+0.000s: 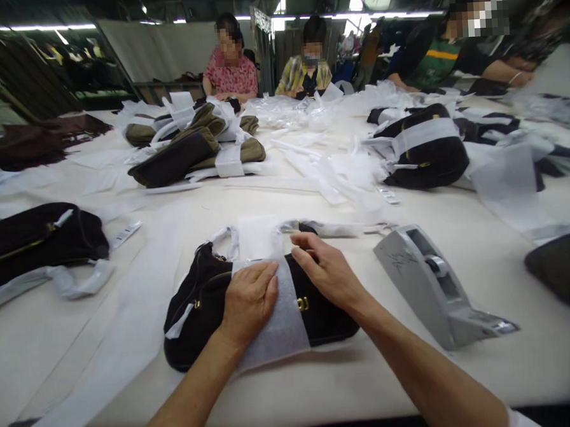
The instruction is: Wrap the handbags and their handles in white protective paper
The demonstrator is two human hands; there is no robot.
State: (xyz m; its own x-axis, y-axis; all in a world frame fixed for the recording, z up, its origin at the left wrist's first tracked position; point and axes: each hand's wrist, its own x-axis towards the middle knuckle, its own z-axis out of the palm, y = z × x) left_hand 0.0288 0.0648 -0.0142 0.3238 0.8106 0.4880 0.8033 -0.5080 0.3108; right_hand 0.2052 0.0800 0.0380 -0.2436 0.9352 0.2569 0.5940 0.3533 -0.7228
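Black pouch (42,236) well left of fingers, wrapped strap (76,280) nearer them. Bag (198,323), also black, directly under both hands. Left hand (251,297): fingers straight, close together, laid flat on white paper (285,325) across bag's middle. Gold emblem (302,304) below right fingers. Right hand (327,268): fingers bent at bag's top edge; cannot tell whether they pinch anything. Grey dispenser (435,295) right of right fingers, apart from bag.

From my place I can read no word surely. Gold characters (302,304) on the black bag (331,319) are perhaps "OI" — the handwriting (403,259) on the grey tape dispenser (427,295) and the small tag's (126,234) print stay unclear.
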